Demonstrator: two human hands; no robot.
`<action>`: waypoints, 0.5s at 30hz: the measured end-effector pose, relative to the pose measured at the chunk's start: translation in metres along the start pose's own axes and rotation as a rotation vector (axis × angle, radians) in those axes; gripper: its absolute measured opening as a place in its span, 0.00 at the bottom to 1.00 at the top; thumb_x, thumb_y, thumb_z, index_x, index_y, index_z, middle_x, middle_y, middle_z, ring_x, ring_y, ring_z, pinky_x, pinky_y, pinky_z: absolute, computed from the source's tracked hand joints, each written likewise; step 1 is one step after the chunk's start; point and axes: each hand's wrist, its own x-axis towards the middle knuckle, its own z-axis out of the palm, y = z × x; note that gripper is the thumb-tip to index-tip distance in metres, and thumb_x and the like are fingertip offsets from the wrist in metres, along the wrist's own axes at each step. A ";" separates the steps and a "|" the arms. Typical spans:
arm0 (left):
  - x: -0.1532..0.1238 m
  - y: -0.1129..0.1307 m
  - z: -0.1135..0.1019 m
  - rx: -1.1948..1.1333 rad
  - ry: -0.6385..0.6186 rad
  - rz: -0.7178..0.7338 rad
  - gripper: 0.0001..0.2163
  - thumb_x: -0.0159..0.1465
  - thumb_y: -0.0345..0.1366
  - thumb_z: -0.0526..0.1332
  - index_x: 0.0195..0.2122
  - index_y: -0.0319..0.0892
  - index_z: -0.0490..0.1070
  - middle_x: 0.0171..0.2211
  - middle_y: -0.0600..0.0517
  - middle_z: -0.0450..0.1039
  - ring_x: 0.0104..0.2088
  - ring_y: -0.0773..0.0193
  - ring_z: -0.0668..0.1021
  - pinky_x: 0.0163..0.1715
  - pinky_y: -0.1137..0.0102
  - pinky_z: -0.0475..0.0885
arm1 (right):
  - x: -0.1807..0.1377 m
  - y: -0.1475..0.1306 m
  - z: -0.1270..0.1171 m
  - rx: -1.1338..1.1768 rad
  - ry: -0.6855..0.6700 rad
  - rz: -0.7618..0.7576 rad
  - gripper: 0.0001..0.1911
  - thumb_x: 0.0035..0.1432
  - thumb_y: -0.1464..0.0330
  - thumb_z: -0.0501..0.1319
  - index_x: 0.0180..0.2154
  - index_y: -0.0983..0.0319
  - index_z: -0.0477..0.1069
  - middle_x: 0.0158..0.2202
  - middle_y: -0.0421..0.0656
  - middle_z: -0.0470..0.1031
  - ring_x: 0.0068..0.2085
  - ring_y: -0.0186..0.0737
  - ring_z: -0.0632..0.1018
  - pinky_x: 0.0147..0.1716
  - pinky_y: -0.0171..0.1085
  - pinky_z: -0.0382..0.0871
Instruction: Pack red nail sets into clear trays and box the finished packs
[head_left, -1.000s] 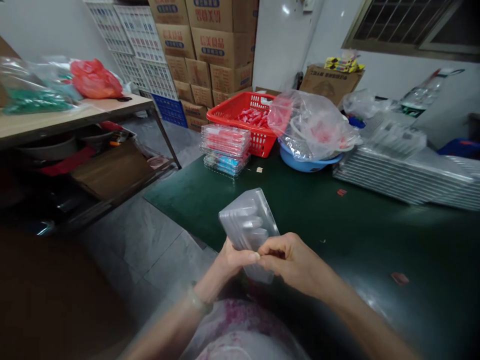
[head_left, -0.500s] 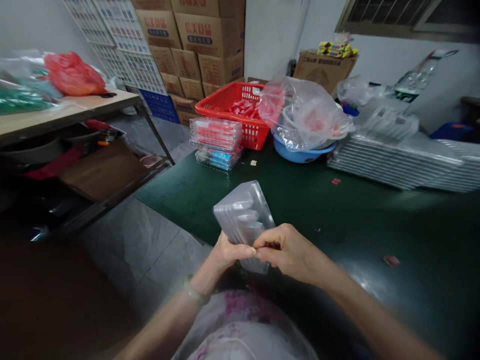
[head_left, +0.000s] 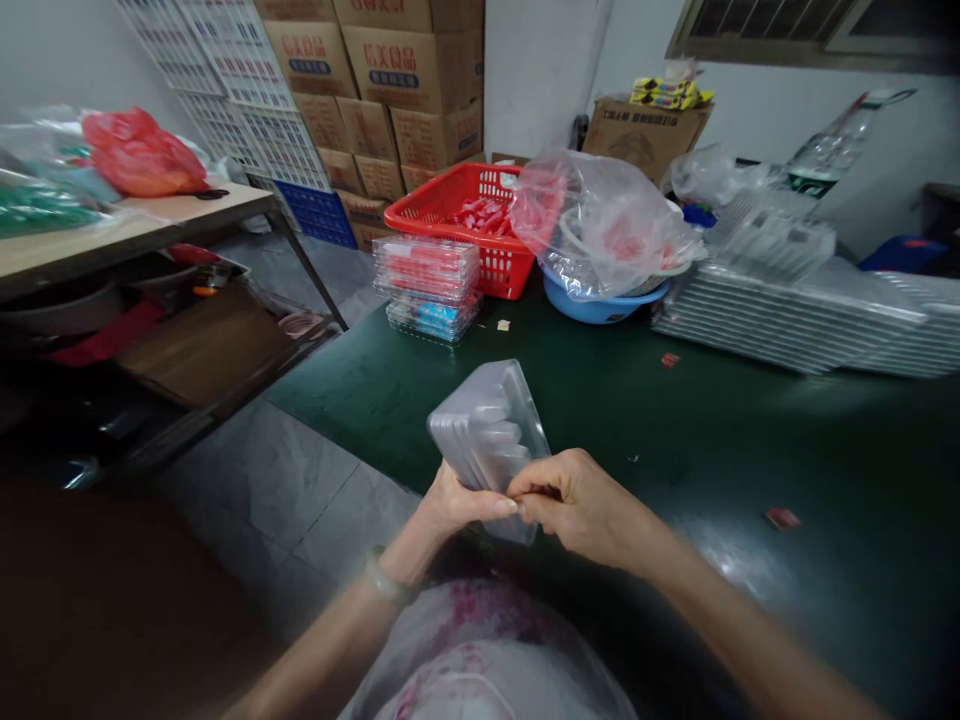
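Though aslant, trays (head_left: 480, 425) lengthwise forward

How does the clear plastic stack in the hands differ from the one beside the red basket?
The held stack is tilted in the left hand, with the right hand at its edge; the packed stack lies flat on the green table. The held stack looks colourless, while the packed stack shows red and blue through its plastic. Both are stacks of clear plastic.

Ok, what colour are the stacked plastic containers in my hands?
The plastic containers are clear and colourless, with a whitish sheen, as the head view shows.
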 end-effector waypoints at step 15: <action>0.004 0.008 0.010 0.128 0.107 -0.002 0.16 0.40 0.29 0.71 0.31 0.35 0.72 0.27 0.48 0.73 0.28 0.59 0.74 0.29 0.68 0.70 | -0.017 0.002 0.023 -0.363 0.319 -0.128 0.07 0.50 0.76 0.53 0.22 0.62 0.61 0.23 0.37 0.65 0.24 0.29 0.64 0.24 0.31 0.53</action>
